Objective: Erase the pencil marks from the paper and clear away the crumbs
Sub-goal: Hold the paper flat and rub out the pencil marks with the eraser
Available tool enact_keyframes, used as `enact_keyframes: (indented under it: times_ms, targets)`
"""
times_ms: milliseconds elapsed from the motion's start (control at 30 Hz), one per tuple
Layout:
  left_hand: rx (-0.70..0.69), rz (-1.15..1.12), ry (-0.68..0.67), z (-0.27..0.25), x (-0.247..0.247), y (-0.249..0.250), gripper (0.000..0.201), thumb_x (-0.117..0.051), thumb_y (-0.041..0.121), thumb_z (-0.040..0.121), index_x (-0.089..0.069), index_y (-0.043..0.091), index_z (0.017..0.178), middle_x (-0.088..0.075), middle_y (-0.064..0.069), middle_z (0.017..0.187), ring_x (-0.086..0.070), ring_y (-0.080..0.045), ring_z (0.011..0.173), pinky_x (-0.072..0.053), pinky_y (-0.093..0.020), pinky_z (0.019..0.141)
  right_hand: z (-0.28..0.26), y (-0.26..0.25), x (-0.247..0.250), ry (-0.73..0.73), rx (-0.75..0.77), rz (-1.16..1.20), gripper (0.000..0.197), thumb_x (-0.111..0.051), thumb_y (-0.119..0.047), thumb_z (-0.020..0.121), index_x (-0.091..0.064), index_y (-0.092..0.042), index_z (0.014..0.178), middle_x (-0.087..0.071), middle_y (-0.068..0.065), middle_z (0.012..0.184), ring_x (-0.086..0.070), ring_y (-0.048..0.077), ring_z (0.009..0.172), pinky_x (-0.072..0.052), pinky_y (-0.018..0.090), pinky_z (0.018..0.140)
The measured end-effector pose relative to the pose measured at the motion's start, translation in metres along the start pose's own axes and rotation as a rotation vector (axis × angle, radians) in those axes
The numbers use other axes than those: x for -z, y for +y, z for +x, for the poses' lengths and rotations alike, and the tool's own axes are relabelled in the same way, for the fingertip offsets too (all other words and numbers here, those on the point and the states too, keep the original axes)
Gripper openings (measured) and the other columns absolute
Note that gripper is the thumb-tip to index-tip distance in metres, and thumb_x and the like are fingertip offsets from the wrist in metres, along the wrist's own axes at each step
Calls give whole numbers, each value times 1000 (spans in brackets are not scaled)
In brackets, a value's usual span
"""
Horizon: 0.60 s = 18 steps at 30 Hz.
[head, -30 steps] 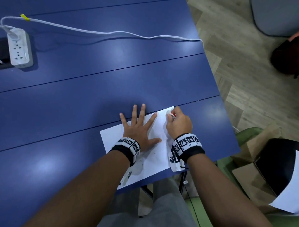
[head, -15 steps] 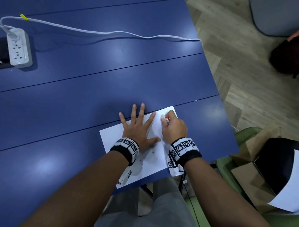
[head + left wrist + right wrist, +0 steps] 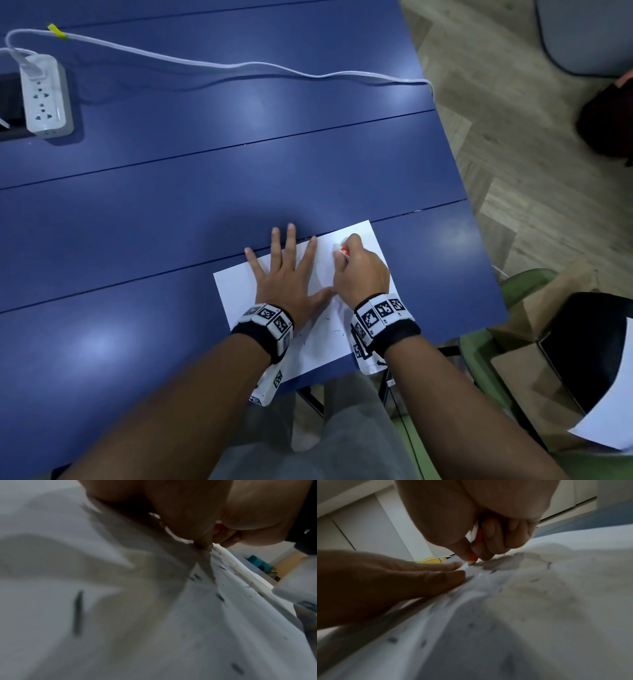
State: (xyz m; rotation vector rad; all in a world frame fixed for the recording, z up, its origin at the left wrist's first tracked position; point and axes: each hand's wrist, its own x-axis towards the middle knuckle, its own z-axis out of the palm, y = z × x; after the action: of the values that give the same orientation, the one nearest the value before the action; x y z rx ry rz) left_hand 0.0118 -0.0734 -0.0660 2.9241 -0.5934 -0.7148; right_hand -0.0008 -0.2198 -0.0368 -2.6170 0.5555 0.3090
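The paper (image 3: 308,339) lies at the near edge of the blue worktop (image 3: 205,178), with dark crumbs (image 3: 337,331) scattered on its near part. It looks thin and light, so it probably slides and wrinkles easily. The left hand (image 3: 291,274) lies flat on it with fingers spread. Beside it, the right hand (image 3: 359,270) pinches a small eraser (image 3: 342,251) against the far corner. Farther away rests a power strip (image 3: 44,96).

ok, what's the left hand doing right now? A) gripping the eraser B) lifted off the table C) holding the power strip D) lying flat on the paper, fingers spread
D: the left hand lies flat with fingers spread on the paper, pinning it, while the right hand pinches the eraser against the sheet.
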Motion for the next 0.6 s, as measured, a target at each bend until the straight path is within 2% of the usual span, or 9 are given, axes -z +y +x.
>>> enact_keyframes:
  times_ms: [67, 100, 200, 300, 367, 467, 533, 600]
  targets:
    - [-3, -3, -4, 0, 0, 0, 102, 7, 89, 75, 13, 33, 159, 32, -7, 164, 31, -33, 149, 13, -76, 110, 1, -3, -1, -28, 34, -31, 17, -45, -33, 99, -43, -16, 103, -62, 3, 78, -60, 30, 76, -40, 33, 60]
    - [-4, -2, -4, 0, -1, -1, 102, 5, 90, 76, 13, 33, 159, 31, -7, 164, 31, -33, 149, 13, -76, 109, 3, -3, -1, -29, 24, -37, 18, -46, -33, 98, -44, -16, 103, -59, 2, 76, -60, 30, 77, -40, 33, 60]
    - [-2, 10, -8, 1, -2, -1, 100, -5, 91, 79, 16, 33, 158, 32, -8, 164, 31, -34, 149, 13, -76, 110, 6, -4, 0, -5, -49, -2, 17, -48, -33, 97, -45, -16, 101, -53, -1, 72, -60, 32, 77, -39, 33, 60]
    - [6, 10, -39, 4, -1, -1, 99, -20, 87, 83, 18, 35, 157, 36, -8, 162, 32, -34, 149, 11, -77, 109, -4, -17, -6, -60, 18, 12, 16, -48, -32, 96, -46, -17, 99, -57, 4, 73, -60, 33, 76, -40, 33, 62]
    - [1, 12, -45, 5, 0, -1, 100, -14, 88, 79, 20, 35, 156, 36, -8, 161, 32, -35, 149, 11, -77, 109, -3, -19, -6, -60, 44, -11, 17, -48, -33, 97, -46, -16, 99, -62, 6, 76, -60, 33, 77, -43, 34, 63]
    - [-5, 17, -29, 3, -1, -1, 103, -3, 92, 75, 22, 33, 156, 35, -8, 162, 31, -35, 149, 12, -77, 110, 10, -12, 0, 20, -70, 29, 15, -49, -32, 96, -48, -18, 98, -58, 2, 72, -60, 30, 73, -44, 33, 61]
    - [-4, 13, -31, 3, -2, -3, 103, -9, 92, 77, 20, 34, 157, 35, -8, 162, 31, -35, 149, 11, -77, 109, 9, -16, -2, 13, -96, 61, 14, -50, -32, 96, -48, -18, 96, -57, 2, 71, -58, 30, 71, -40, 31, 60]
    - [1, -7, -43, 5, -2, -3, 104, -12, 91, 76, 18, 35, 157, 35, -7, 162, 31, -35, 149, 12, -77, 110, 3, -22, -7, -41, -29, 68, 14, -50, -32, 95, -48, -18, 96, -56, 2, 71, -57, 30, 71, -42, 32, 61]
